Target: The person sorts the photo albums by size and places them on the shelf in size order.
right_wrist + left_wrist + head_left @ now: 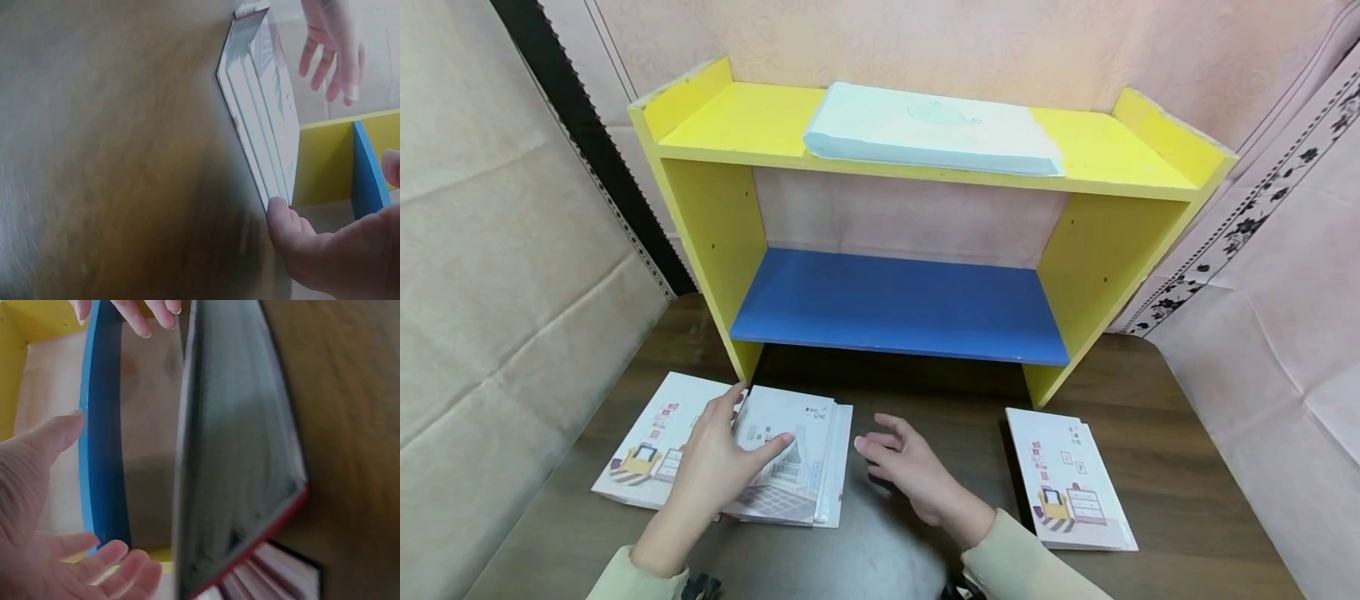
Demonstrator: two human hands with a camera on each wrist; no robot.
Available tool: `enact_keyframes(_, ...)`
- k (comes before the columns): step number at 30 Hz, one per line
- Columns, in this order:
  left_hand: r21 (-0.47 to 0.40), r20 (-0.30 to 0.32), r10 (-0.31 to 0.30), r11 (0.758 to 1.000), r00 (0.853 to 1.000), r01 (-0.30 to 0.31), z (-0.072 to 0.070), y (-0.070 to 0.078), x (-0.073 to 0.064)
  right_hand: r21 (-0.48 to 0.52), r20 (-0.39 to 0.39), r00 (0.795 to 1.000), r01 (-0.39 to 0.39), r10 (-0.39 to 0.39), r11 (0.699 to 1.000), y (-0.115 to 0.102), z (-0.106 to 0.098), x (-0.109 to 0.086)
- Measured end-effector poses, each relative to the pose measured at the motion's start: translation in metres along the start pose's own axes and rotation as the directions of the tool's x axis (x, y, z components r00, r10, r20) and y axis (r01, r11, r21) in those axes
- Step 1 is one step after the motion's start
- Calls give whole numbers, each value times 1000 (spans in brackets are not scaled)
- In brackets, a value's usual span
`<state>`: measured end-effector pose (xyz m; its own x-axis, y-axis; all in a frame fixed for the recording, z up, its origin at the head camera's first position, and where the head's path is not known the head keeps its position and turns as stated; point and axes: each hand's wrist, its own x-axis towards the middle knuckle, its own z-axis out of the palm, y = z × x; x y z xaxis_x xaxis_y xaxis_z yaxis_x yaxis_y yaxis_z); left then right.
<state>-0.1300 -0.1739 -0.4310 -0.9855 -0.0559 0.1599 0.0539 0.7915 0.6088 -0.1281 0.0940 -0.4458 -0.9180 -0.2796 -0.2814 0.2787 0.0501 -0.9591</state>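
Observation:
Several pale books lie on the wooden table. My left hand [711,462] hovers over the left pile, thumb and fingers spread, holding nothing. Beneath it are a white book with pink lettering [651,437] and, beside that, a stack of books with a barcode on the top cover [793,467]. In the left wrist view the page edges of a thick book [240,450] show apart from the fingers. Right of that stack, my right hand [913,475] has loosely bent fingers and no object in them. A white book pile [1071,483] lies further right.
Behind the books stands a yellow shelf unit [1112,258] with a blue middle board [902,304]. On its top board rests a flat light-blue and white package [936,129]. Pale fabric [535,275] hangs at both sides and behind.

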Motion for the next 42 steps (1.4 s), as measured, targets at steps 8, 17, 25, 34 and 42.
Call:
enact_keyframes(8, 82, 101, -71, 995, 992, 63, 6, -9, 1, 79, 37, 997, -67, 65, 995, 7, 7, 3)
enact_keyframes(17, 62, 204, -112, 993, 972, 102, 17, -16, -3, 109, 32, 994, -109, 106, 988, 9, 15, 5)
enact_keyframes(25, 41, 235, -126, 992, 964, 120, 23, -19, -6, 119, 32, 987, -158, 155, 980, 5, 16, 3)
enact_keyframes(34, 29, 211, -107, 994, 972, 103, 27, -15, -8, 87, 27, 985, -172, 170, 981, 1, 19, 4)
enact_keyframes(42, 5, 168, -69, 998, 983, 69, 30, -10, -10, 124, 8, 988, -155, 156, 980, 5, 21, 8)
